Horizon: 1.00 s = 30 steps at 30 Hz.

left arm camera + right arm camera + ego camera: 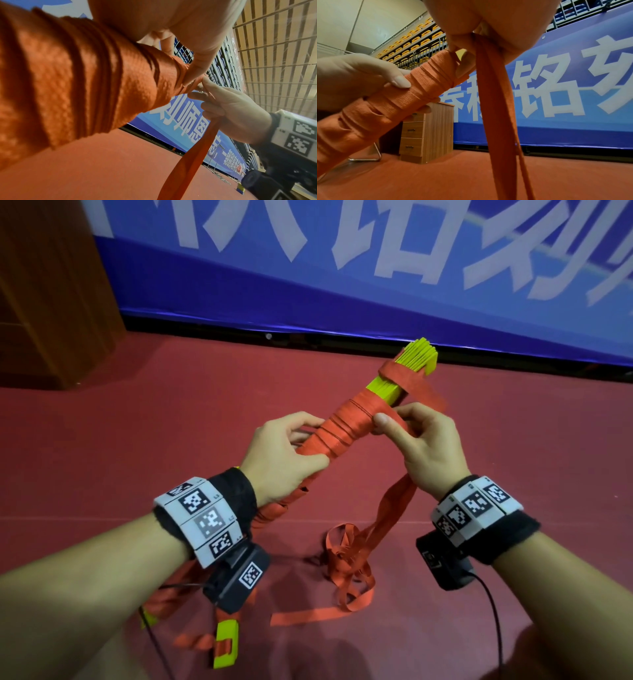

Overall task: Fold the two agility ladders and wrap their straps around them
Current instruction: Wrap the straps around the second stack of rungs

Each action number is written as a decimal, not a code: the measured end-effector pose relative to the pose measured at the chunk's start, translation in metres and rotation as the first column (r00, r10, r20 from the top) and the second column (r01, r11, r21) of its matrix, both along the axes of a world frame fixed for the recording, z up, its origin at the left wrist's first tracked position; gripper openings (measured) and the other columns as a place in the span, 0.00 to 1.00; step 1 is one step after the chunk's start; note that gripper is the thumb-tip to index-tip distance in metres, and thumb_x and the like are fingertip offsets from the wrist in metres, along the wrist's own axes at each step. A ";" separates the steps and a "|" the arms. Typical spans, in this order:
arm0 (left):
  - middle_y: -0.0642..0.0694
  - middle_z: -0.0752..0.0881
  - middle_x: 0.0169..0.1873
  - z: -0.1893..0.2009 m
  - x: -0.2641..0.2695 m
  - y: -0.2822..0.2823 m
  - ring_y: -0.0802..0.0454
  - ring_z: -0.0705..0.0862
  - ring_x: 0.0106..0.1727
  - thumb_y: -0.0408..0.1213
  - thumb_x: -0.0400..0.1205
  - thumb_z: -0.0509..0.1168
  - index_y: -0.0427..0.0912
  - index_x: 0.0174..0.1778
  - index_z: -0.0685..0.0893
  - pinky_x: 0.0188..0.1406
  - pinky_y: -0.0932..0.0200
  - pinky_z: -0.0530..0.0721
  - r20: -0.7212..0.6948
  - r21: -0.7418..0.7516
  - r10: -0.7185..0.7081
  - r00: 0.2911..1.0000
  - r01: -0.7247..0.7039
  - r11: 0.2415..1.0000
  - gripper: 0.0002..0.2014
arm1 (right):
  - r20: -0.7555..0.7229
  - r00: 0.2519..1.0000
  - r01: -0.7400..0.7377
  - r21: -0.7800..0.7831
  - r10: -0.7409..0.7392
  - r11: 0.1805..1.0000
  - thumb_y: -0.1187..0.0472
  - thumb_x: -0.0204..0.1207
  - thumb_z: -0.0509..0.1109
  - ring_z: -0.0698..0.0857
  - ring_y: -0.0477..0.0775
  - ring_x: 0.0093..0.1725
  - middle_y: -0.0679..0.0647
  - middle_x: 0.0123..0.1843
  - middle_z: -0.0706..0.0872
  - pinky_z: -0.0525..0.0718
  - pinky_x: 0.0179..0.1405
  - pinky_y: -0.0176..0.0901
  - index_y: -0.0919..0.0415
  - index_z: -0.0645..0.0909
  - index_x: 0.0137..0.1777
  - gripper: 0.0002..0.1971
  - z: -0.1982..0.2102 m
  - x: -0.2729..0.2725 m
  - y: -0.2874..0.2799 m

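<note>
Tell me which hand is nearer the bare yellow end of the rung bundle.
Right. The right hand pinches the strap just below the yellow rung ends; the left hand grips the wrapped bundle farther down, away from that end.

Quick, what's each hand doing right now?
Left hand: grips the wrapped ladder bundle.
Right hand: pinches the strap against the bundle.
</note>
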State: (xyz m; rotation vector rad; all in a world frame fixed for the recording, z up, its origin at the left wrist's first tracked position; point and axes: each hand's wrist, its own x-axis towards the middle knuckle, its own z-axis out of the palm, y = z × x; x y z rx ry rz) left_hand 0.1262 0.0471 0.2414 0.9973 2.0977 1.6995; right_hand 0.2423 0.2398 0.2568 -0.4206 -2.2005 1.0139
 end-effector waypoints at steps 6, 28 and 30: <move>0.48 0.94 0.45 0.002 0.003 0.000 0.49 0.93 0.45 0.21 0.73 0.76 0.55 0.51 0.88 0.48 0.55 0.92 0.087 0.031 -0.073 0.994 0.070 0.997 0.22 | 0.041 0.998 0.049 -0.016 -0.049 0.999 0.32 0.70 0.71 0.83 0.42 0.33 0.44 0.35 0.90 0.78 0.36 0.36 0.53 0.90 0.41 0.24 -0.003 -0.002 0.003; 0.23 0.86 0.44 -0.011 0.004 0.010 0.26 0.87 0.42 0.40 0.67 0.63 0.44 0.53 0.84 0.49 0.28 0.85 0.237 -0.058 -0.215 0.947 0.235 0.970 0.18 | -0.116 0.990 -0.111 -0.351 0.075 0.930 0.50 0.81 0.76 0.73 0.39 0.23 0.38 0.24 0.75 0.72 0.25 0.32 0.63 0.76 0.43 0.18 -0.008 -0.010 -0.015; 0.38 0.88 0.43 -0.014 0.006 0.009 0.43 0.86 0.41 0.45 0.69 0.62 0.54 0.59 0.82 0.46 0.39 0.84 0.135 -0.130 -0.202 0.970 0.220 0.967 0.20 | -0.071 0.997 -0.025 -0.345 0.001 0.938 0.40 0.75 0.78 0.70 0.48 0.25 0.51 0.28 0.74 0.71 0.27 0.43 0.68 0.74 0.43 0.29 -0.011 -0.010 -0.015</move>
